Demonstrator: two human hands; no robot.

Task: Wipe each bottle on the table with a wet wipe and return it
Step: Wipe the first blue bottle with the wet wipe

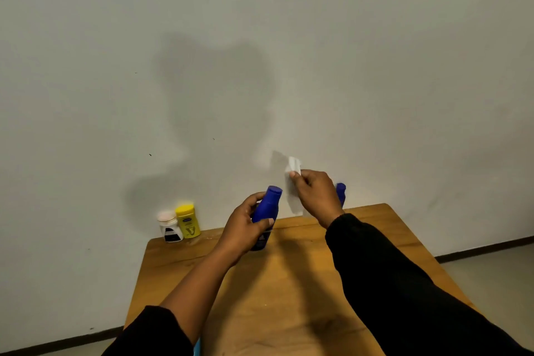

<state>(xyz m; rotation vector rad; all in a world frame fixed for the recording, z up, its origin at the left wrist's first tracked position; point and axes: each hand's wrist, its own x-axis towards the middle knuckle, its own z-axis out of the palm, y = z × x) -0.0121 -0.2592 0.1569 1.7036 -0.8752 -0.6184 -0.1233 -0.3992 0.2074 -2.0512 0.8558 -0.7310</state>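
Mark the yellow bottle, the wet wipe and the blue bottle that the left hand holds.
yellow bottle [187, 222]: head view, on its front label.
wet wipe [293, 202]: head view, on its lower hanging part.
held blue bottle [267, 206]: head view, on its shoulder below the cap.

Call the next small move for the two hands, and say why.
Likely bring the right hand across so the wipe meets the side of the blue bottle. The left hand grips that bottle by its body, and the wipe hangs pinched just beside its top, seemingly not touching yet, so wiping has no contact.
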